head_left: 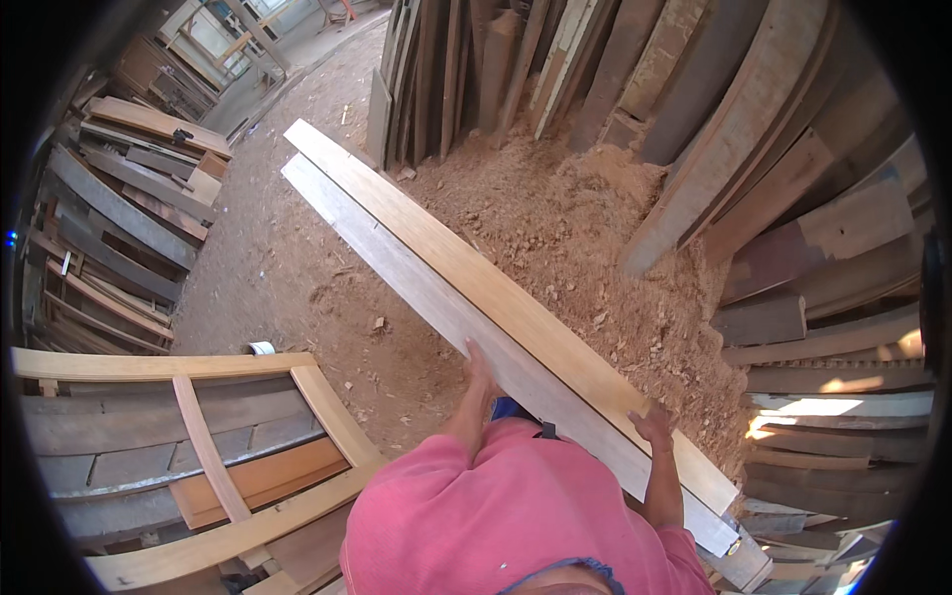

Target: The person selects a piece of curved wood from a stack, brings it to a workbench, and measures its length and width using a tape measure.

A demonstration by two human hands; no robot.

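Two long straight boards run side by side from the upper left to the lower right in front of me. The farther one is a yellowish wooden board (466, 273); the nearer one is a whitish-grey board (416, 268). My left hand (479, 369) grips the near edge of the whitish board around its middle, its other fingers partly hidden by the wood. Nearer the lower right end, my right hand (653, 426) is closed on the yellowish board, with the forearm crossing over the whitish one. Short dark marks show across both boards toward their far ends.
A wooden frame (188, 367) with crosspieces lies at the lower left. Stacked planks (139, 198) fill the left side. Upright boards (496, 69) lean at the back, and more timber (833, 416) is piled at right. Sawdust and chips cover the ground (565, 218).
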